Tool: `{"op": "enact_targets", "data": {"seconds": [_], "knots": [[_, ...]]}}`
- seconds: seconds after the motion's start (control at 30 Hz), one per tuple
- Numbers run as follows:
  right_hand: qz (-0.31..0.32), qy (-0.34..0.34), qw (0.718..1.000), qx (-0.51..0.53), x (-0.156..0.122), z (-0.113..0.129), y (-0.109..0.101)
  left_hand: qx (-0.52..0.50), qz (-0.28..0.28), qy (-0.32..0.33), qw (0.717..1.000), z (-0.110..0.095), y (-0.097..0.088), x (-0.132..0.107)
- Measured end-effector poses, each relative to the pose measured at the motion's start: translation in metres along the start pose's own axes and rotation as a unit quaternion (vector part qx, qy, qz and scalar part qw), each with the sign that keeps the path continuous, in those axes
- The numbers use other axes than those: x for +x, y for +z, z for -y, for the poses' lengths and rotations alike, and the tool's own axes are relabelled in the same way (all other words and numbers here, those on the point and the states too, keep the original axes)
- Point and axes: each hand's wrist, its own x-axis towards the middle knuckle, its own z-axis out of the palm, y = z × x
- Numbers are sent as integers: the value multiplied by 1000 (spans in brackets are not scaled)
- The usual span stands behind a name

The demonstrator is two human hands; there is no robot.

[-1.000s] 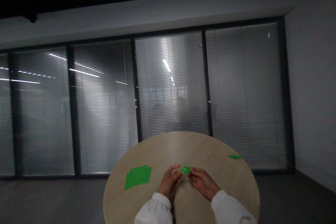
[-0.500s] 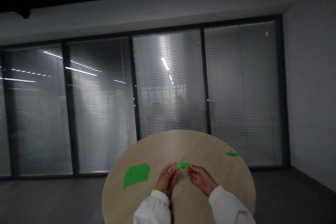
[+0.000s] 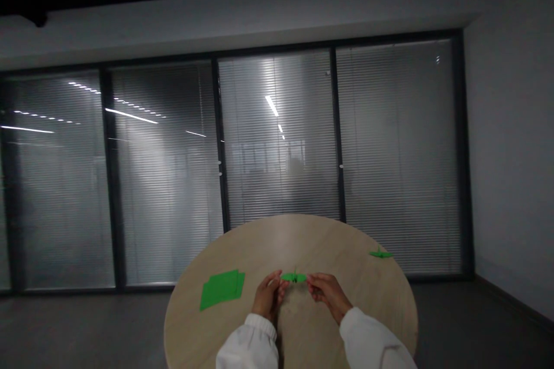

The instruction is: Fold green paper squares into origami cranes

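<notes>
Between my two hands is a green paper crane (image 3: 294, 278), its wings spread sideways and a thin point sticking up in the middle. My left hand (image 3: 269, 294) pinches the left wing tip. On the other side, my right hand (image 3: 329, 293) grips the right wing tip between thumb and fingers. A second green paper crane (image 3: 381, 253) rests near the table's right edge. To the left of my left hand lie green paper sheets (image 3: 221, 289), overlapping and slightly fanned.
The round wooden table (image 3: 294, 230) fills the lower middle of the view. Behind it stands a glass partition (image 3: 281, 184) with blinds and dark frames. A pale wall (image 3: 511, 155) rises at the right.
The held crane's wings now look flatter and straighter, and its upright point looks shorter. Both hands keep hold of it. The whole view has shifted slightly.
</notes>
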Motion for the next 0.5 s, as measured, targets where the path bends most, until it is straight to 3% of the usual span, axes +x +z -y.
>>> {"op": "enact_targets", "data": {"seconds": [0.17,0.5], "knots": [[-43,-22,999,-24,11,0,-31,-19,-41,-3,999,0,1,3],[-158,-74,973,-150,20,27,-148,-9,-39,10,999,-2,4,-1]]}}
